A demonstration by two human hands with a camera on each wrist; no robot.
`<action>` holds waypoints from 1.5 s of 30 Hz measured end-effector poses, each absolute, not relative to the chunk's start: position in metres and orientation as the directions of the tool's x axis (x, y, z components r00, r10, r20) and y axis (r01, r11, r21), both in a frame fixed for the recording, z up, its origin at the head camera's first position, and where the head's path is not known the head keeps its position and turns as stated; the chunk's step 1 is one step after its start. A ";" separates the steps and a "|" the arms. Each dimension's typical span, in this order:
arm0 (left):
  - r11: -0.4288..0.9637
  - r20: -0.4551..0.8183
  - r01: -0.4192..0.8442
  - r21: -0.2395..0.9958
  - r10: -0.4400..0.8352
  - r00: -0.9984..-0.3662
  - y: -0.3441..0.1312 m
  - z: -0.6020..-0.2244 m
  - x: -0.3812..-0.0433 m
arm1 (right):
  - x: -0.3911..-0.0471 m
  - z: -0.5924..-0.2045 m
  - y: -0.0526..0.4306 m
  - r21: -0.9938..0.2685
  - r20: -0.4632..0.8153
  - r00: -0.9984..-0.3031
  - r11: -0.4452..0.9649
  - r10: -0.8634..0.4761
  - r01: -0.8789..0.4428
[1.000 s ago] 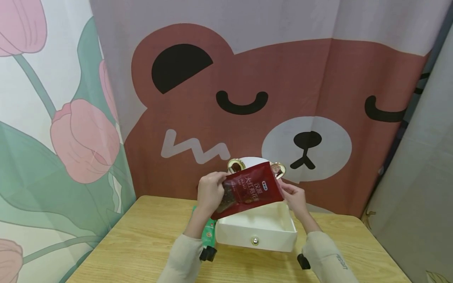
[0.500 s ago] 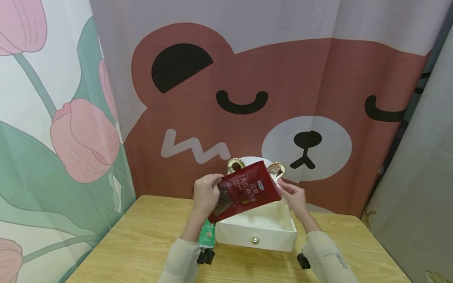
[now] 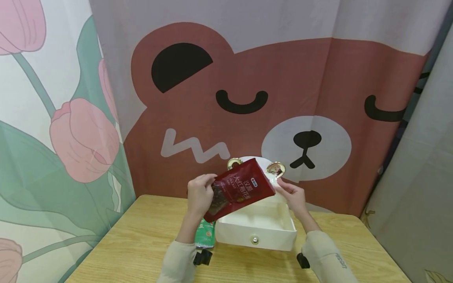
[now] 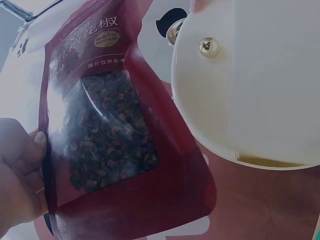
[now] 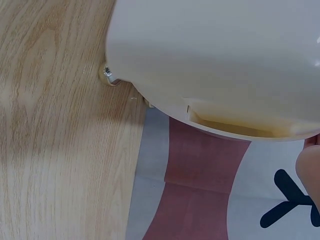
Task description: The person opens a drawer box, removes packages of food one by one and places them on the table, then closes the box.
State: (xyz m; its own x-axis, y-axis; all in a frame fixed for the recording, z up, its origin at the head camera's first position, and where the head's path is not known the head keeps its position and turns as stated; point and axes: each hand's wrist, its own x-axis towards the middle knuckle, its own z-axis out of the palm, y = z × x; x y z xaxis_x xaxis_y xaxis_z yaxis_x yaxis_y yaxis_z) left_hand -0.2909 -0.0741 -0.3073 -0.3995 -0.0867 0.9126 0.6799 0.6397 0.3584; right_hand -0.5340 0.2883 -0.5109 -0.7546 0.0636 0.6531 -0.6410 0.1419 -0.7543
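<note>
My left hand (image 3: 199,194) grips the left edge of a dark red bag of Sichuan peppercorns (image 3: 240,188). The bag tilts in the air before a white box (image 3: 235,237) with a gold front knob. In the left wrist view, dark peppercorns (image 4: 112,130) show through its clear window, with the thumb on its side edge. My right hand (image 3: 294,195) pinches the rim of the box's raised white lid (image 4: 200,95), which carries gold ear-shaped discs (image 3: 276,169). The right wrist view shows only part of that hand (image 5: 309,165) against the lid's edge. The bag hides part of the lid.
A green packet (image 3: 205,234) lies on the wooden table (image 3: 141,236), just left of the box. Behind the table hangs a curtain (image 3: 290,86) printed with a bear. A flowered curtain (image 3: 85,141) hangs on the left.
My left hand has drawn the red bag leftward, off the front of the right gold disc. More of the green packet shows. My right hand stays at the lid.
</note>
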 end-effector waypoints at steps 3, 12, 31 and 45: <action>0.641 0.912 0.676 0.364 -0.098 -0.398 -0.077 -0.308 -0.290 | -0.494 -0.479 0.274 -0.774 0.633 -0.773 0.077 0.046 -0.629; 0.644 0.910 0.664 0.381 -0.132 -0.394 -0.084 -0.314 -0.289 | -0.546 -0.525 0.292 -0.751 0.658 -0.746 0.157 0.099 -0.642; 0.654 0.875 0.604 0.454 -0.200 -0.441 -0.098 -0.332 -0.290 | -0.440 -0.435 0.249 -0.777 0.629 -0.776 -0.012 0.043 -0.630; 0.679 0.876 0.575 0.457 -0.230 -0.425 -0.106 -0.345 -0.295 | -0.400 -0.403 0.229 -0.799 0.602 -0.795 0.054 0.078 -0.599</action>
State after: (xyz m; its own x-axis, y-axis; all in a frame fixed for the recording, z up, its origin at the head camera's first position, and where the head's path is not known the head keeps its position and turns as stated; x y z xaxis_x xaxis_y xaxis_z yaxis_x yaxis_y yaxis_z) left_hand -0.2950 -0.1063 -0.3447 -0.4249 -0.2295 0.8757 0.5747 0.6789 0.4569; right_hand -0.3996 0.2286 -0.4029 -0.7951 0.0779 0.6015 -0.5991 0.0540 -0.7989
